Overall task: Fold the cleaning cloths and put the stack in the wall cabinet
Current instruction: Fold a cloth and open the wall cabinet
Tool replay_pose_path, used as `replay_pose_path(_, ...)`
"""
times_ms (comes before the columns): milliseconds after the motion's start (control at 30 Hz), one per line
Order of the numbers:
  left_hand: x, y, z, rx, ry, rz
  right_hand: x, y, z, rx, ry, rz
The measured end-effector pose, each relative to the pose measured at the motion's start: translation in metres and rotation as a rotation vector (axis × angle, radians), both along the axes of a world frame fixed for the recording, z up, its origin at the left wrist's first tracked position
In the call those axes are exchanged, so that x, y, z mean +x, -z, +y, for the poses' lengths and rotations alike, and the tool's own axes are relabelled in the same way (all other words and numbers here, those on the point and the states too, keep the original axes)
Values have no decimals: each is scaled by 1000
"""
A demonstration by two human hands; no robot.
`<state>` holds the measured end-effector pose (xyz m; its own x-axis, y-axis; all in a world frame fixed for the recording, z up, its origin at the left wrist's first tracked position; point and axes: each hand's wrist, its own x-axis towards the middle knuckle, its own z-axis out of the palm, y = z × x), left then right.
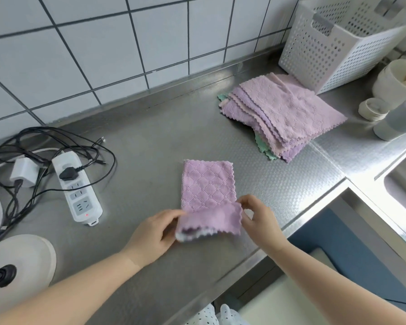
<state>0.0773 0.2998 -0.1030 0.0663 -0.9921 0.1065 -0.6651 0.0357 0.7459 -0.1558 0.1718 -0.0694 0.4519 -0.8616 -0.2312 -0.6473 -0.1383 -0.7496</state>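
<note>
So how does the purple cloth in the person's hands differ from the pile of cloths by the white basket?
The purple cloth is a single piece, folded narrow; the pile of cloths is many pieces lying flat and unfolded. The left hand and right hand pinch the cloth's near end; nothing touches the pile. The cloth is all purple; the pile also shows pink and green edges. Both lie on the steel counter and have scalloped edges.

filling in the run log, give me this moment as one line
step: folding purple cloth | left hand: pinches near edge | right hand: pinches near edge | pile of unfolded cloths: on counter | cabinet: not in view
</note>
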Motion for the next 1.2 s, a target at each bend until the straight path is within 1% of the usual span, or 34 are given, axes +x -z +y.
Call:
replay_pose_path(67, -6, -5, -15, 99, -252, 260, 14, -3, -12, 94, 128, -93)
replay_pose_path(133, -11, -8, -34, 145, -434, 423, 27, -2, -23, 176, 236, -158)
replay_pose_path(233, -16, -17, -61, 179, -561, 549, 40, 6, -37, 267, 356, -214)
replay_pose_path(300, -17, -17, -73, 242, -580, 586, 45, 11, -44, 301, 388, -216)
replay_pose_path(400, -17, -11, -84, 346, -505, 548, 46, 16, -50, 319, 369, -198)
replay_pose_path(467, -17, -8, -86, 361, -451, 500, 44, 18, -49, 317, 303, -188)
replay_pose_path(533, -16, -9, -86, 319, -400, 437, 40, 20, -48, 264, 205, -149)
replay_pose_path(600, -16, -10, -85, 236, -350, 341, 36, 24, -47, 136, 110, -113)
replay_pose_path(667, -16, -10, -86, 140, -316, 264, 35, 25, -46, -14, 76, -99)
replay_pose_path(733, -16, -10, -91, 116, -313, 244, 35, 25, -46, -93, 78, -113)
replay_pose_path(800, -14, -8, -97, 144, -323, 230, 36, 26, -49, -92, 57, -85)
replay_pose_path(967, -12, 2, -104, 290, -361, 240, 39, 30, -58, -1, -25, 40)
replay_pose_path(1100, -14, 6, -99, 301, -387, 240, 39, 34, -61, -19, -68, 92)
replay_pose_path(1200, -15, 8, -98, 309, -393, 229, 37, 38, -61, -23, -65, 90)
